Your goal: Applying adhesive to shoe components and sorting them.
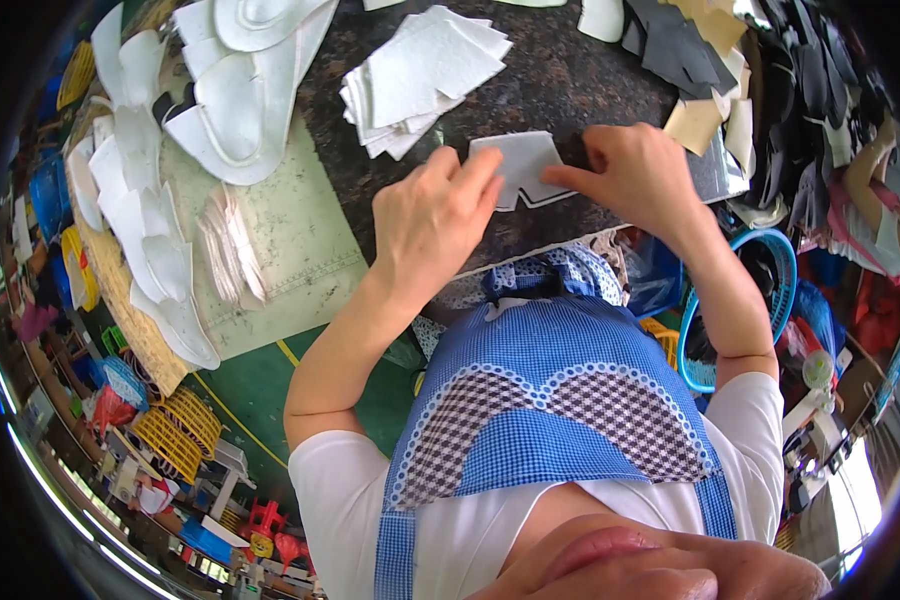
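While hands [435,210] [642,178] on piece [526,160], blue basket [684,345]

We are looking down at a dark speckled worktop [580,95], where a notched white piece [527,160] is lying flat. Taking that piece as the dial's centre, our left hand [428,210] is touching it from between eight and nine o'clock, and our right hand [642,175] is resting its thumb at the edge from three. A fanned white stack [430,65] is lying between ten and eleven. Farther out, curved white pieces [257,120] are overlapping between nine and ten, pale strips [232,250] are bunching between eight and nine, and dark sheets [672,52] are sitting between one and two.
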`<action>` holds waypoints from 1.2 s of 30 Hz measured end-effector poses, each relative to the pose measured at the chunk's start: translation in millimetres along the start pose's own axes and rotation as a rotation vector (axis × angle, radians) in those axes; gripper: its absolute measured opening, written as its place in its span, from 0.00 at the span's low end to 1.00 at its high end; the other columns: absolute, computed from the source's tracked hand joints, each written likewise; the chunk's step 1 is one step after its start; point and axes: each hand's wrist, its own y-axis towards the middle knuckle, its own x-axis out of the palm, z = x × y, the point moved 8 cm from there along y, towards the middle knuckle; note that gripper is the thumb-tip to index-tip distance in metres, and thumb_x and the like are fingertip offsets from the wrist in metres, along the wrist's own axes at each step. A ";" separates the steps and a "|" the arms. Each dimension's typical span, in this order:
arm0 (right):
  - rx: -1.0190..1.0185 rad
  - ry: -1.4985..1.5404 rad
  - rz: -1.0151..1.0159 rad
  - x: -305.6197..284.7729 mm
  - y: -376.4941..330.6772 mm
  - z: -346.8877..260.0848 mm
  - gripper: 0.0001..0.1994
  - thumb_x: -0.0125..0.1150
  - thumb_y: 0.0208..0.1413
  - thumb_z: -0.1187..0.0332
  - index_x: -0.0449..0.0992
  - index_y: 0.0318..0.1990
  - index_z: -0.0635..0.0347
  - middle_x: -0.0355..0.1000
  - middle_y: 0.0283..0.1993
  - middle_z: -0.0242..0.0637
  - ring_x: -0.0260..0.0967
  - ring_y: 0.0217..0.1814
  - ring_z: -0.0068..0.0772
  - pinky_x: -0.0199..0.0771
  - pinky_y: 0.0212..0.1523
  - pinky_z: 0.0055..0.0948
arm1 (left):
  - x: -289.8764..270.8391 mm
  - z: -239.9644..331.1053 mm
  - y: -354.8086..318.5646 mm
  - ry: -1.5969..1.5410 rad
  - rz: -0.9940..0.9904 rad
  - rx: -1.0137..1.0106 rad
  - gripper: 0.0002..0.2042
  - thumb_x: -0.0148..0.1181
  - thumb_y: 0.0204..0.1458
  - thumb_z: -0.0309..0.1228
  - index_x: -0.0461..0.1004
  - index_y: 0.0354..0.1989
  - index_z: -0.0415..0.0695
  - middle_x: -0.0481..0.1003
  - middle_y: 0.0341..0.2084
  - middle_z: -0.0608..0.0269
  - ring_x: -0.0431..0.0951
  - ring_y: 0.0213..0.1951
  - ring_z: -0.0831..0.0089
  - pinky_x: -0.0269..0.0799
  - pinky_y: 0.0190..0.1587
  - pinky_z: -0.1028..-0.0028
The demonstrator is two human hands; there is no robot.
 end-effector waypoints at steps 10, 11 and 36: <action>-0.796 0.058 0.358 -34.2 75.3 -76.6 0.08 0.65 0.50 0.73 0.79 0.40 0.58 0.75 0.38 0.35 0.74 0.42 0.40 0.76 0.44 0.37 | -48.5 -90.1 -60.0 -0.508 0.268 -0.368 0.14 0.50 0.66 0.32 0.68 0.26 0.41 0.64 0.19 0.70 0.62 0.23 0.85 0.60 0.26 0.84; -0.712 0.113 0.234 -27.5 81.9 -72.8 0.08 0.65 0.52 0.73 0.79 0.40 0.59 0.75 0.40 0.37 0.73 0.44 0.41 0.76 0.44 0.37 | -48.1 -87.6 -61.3 -0.505 0.276 -0.371 0.14 0.50 0.66 0.32 0.68 0.26 0.41 0.64 0.19 0.70 0.62 0.23 0.85 0.60 0.26 0.84; -0.193 0.236 0.821 -80.8 -30.4 73.0 0.08 0.68 0.46 0.71 0.78 0.35 0.60 0.73 0.36 0.39 0.71 0.41 0.42 0.72 0.40 0.37 | -3.0 22.1 -31.0 -0.147 0.108 0.166 0.08 0.67 0.50 0.26 0.74 0.36 0.41 0.75 0.42 0.57 0.75 0.43 0.58 0.71 0.46 0.62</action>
